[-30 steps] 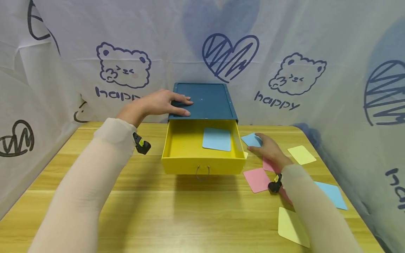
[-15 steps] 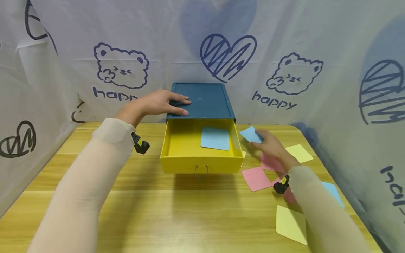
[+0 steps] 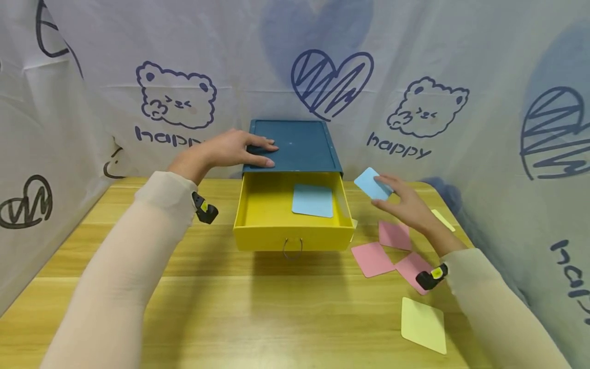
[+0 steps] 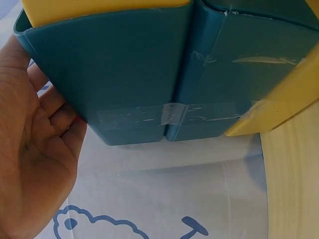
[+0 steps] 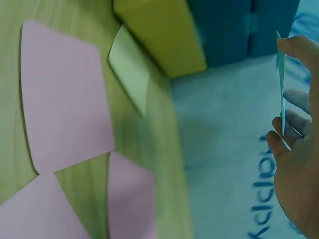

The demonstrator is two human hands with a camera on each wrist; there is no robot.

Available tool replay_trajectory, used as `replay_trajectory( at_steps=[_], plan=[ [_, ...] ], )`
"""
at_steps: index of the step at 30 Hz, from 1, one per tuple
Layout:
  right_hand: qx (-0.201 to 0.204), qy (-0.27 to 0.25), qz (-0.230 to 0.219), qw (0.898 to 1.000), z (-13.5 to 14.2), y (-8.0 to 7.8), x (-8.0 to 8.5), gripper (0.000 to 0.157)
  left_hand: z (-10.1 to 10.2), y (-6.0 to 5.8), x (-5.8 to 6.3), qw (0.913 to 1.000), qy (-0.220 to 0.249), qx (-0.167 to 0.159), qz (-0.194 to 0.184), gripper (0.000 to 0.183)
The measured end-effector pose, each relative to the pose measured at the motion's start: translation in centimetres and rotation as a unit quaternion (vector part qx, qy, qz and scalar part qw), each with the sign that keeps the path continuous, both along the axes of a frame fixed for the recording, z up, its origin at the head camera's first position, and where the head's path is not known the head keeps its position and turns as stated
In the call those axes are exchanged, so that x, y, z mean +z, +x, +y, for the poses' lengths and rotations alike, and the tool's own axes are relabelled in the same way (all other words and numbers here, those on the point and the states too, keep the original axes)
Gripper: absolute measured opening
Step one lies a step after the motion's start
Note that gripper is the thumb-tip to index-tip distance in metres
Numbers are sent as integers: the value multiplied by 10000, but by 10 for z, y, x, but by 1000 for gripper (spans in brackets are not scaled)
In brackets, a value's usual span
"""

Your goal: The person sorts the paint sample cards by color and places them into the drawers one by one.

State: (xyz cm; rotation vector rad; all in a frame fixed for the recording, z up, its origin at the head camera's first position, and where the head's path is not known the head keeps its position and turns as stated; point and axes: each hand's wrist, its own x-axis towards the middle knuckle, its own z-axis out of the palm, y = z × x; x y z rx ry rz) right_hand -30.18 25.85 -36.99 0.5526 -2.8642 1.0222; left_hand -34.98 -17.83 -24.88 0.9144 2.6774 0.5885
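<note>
My left hand (image 3: pixel 230 148) rests on the top of a dark blue drawer box (image 3: pixel 304 146), its fingers and thumb lying straight over the left edge. From the box a yellow drawer (image 3: pixel 262 240) is pulled out, and one light blue card (image 3: pixel 313 201) lies flat inside it. My right hand (image 3: pixel 407 205) pinches another light blue card (image 3: pixel 373 184) between thumb and fingers, raised off the table to the right of the drawer. In the right wrist view that held card (image 5: pixel 281 84) appears nearly edge-on. The left wrist view shows two box shells (image 4: pixel 114 79) joined by clear tape.
Three pink cards (image 3: pixel 373 260) lie on the wooden table (image 3: pixel 203 307) right of the drawer. A yellow card (image 3: pixel 423 325) lies nearer me, another yellow card (image 3: pixel 443 220) is partly behind my wrist, and one (image 3: pixel 354 225) is mostly hidden by the drawer. A printed white cloth (image 3: pixel 258 66) hangs behind.
My right hand has lifted the light blue card from the table, moving up and slightly right. The blue card at the right edge is now out of sight. My left hand stays in place.
</note>
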Motion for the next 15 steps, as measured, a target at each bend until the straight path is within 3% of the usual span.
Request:
replay_trajectory(
  at_steps=[6, 11, 15],
  plan=[
    [594, -272, 255, 9975, -7, 27, 28, 62, 1, 2, 0, 10000, 36, -22, 10, 69],
    [1330, -815, 465, 9867, -17, 44, 47, 58, 1, 2, -2, 10000, 19, -18, 63, 69],
    [1722, -805, 669, 9795, -28, 56, 62, 60, 0, 1, -4, 9999, 12, -43, 102, 68]
  ],
)
